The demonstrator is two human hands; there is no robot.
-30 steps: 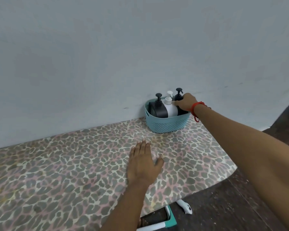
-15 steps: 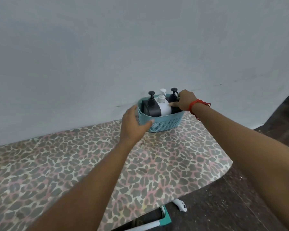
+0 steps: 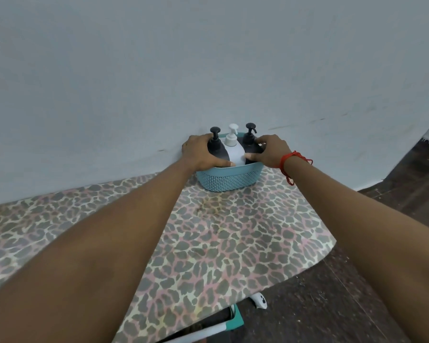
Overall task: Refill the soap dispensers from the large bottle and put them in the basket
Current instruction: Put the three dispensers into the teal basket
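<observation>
Your left hand (image 3: 203, 154) has come off the table (image 3: 233, 243) and now grips the basket (image 3: 229, 179) beside your right hand (image 3: 270, 152). Basket sits at the back edge, three dispensers (image 3: 233, 147) inside. Task looks nearly done.

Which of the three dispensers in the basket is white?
The middle dispenser is white, pump included; the left dispenser and right dispenser flanking it are black.
</observation>
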